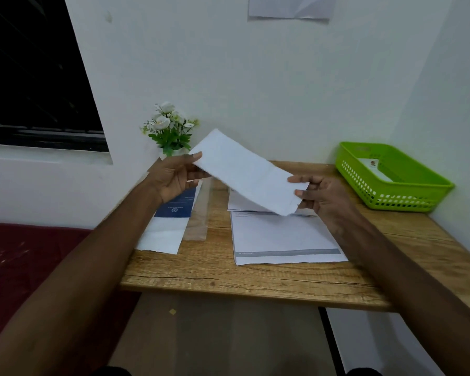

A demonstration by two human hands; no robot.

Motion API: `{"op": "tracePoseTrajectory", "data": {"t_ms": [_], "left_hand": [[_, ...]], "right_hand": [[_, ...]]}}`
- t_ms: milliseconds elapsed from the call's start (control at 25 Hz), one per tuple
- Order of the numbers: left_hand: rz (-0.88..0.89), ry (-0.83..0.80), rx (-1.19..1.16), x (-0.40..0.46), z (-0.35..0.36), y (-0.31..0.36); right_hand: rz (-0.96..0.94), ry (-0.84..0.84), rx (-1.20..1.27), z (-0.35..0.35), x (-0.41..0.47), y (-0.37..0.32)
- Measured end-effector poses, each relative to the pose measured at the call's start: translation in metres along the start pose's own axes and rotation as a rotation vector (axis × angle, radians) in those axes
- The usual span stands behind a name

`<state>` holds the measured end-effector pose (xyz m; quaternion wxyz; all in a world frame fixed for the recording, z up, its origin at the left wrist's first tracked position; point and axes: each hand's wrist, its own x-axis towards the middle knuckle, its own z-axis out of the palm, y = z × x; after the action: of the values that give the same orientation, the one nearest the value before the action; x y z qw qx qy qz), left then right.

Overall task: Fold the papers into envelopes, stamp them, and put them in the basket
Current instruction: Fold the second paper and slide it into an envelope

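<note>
— Head camera: we hold the folded white paper in the air above the wooden table, left hand pinching one end, right hand the other.

— We see flat sheets beneath it, and the green slotted plastic basket at the table's right edge.

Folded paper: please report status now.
Both hands, left and right, grip folded paper above table. Green basket holds one envelope. Path clear.
</note>
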<state>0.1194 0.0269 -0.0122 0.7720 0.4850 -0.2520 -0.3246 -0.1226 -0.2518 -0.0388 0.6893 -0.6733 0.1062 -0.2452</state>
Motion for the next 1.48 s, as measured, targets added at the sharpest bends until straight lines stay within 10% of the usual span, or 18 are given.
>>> {"op": "tracePoseTrajectory", "data": {"t_ms": [400,640,840,1040,1280,1480], "left_hand": [[0.100,-0.158,-0.130,-0.008,0.048,-0.028],[0.001,0.312,-0.072,0.000,0.036,-0.035],[0.070,0.502,0.241,0.003,0.025,-0.039],[0.382,0.764,1.344,-0.004,0.033,-0.038],[0.360,0.260,1.286,-0.027,0.087,-0.058],[0.442,0.148,1.350,-0.037,0.103,-0.070]], "right_hand": [[0.120,0.081,0.211,0.028,0.001,-0.007],[0.112,0.181,0.090,0.046,0.006,-0.003],[0.149,0.274,0.052,0.052,-0.002,0.007],[0.103,0.293,0.015,0.059,-0.007,0.009],[0.061,0.330,-0.221,0.064,-0.010,0.006],[-0.002,0.426,-0.365,0.069,-0.011,0.006]]}}
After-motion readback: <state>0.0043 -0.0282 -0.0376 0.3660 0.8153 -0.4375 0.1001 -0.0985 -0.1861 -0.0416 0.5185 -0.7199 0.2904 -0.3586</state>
